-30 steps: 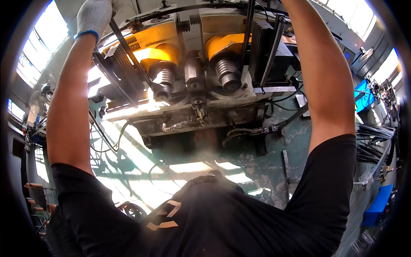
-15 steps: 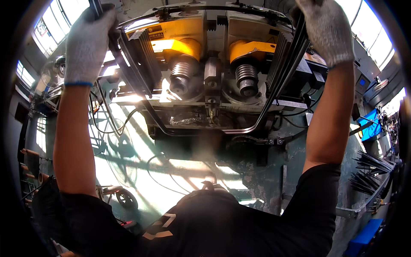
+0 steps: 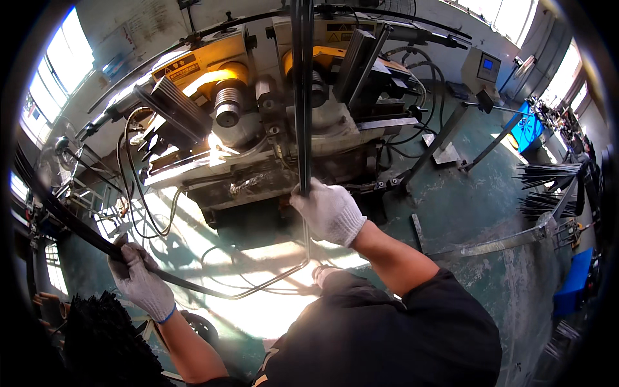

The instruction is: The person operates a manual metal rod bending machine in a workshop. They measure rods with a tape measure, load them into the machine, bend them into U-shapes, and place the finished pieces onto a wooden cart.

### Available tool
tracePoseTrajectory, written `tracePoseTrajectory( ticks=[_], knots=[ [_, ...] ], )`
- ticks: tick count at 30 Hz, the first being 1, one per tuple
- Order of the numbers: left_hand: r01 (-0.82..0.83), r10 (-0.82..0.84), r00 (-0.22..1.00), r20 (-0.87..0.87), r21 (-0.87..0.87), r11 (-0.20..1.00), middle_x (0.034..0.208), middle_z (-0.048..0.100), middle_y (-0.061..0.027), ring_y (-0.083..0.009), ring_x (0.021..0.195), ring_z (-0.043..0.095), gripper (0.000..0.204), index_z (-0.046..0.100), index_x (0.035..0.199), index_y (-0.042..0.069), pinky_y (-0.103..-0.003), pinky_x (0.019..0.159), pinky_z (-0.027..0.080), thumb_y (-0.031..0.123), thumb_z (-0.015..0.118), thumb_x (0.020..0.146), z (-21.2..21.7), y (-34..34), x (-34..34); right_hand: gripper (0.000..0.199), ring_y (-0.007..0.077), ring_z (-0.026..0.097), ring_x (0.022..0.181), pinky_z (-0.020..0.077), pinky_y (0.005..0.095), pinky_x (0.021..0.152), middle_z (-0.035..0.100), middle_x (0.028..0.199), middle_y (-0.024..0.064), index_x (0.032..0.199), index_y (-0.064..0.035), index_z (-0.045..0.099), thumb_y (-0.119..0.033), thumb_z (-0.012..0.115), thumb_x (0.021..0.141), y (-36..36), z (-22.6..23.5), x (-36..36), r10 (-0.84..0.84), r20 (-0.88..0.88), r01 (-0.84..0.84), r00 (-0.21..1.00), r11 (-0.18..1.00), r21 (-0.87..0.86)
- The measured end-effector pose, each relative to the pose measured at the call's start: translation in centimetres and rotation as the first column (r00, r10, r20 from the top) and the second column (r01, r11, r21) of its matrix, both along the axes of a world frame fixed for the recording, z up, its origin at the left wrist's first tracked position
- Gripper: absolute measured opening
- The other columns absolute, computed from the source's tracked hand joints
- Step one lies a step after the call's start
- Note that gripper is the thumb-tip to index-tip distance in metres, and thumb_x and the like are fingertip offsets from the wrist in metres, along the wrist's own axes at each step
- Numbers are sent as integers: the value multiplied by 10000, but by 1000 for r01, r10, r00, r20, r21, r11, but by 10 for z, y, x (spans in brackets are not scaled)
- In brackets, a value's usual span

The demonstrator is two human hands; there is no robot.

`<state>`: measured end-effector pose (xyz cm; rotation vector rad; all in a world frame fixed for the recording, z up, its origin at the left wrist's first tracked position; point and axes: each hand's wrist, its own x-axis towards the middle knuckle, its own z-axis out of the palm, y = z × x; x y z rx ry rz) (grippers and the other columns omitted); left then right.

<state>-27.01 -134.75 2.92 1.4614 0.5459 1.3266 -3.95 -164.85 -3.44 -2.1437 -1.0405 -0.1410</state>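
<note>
Faces two ridged steel spindles (image 3: 228, 104); grips slender dark metal bars (image 3: 303, 97), too bunched to count, sharply bent, in white-gloved left hand (image 3: 144, 282) and right hand (image 3: 329, 213).

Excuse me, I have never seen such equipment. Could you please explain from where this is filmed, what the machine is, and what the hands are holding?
The view comes from a wide fisheye camera on the person's head, looking down; therefore straight edges look curved. No robot is present: the hands are the person's own, in white knitted gloves.

The left hand and right hand both grip long, thin, bent bars of dark metal. They appear to be a bundle; the exact number is unclear.

Behind them stands a large yellow-and-grey metal machine with ribbed steel cylinders. Its purpose is not shown.

Below is a worn green floor, where a short, straight grey bar appears to lie.
</note>
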Motion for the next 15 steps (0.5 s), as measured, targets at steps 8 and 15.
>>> tracePoseTrajectory(
  ticks=[8,15],
  knots=[
    [-356,374,918,-134,141,924,835,521,25,-31,663,425,295,635,1350,-25,-224,553,295,180,654,1139,-19,-48,-77,296,195,806,886,637,292,824,840,1036,157,1162,-2,812,-270,795,1037,-104,145,144,-52,-98,94,994,860,502],
    [-640,684,726,-73,293,711,1292,702,-143,-181,924,630,371,591,1430,-90,-307,781,533,174,596,1169,-51,-87,-71,514,369,763,1203,604,520,1023,805,1288,153,1314,-144,806,-553,723,1014,-84,238,450,-510,508,616,694,786,-51]
  ],
)
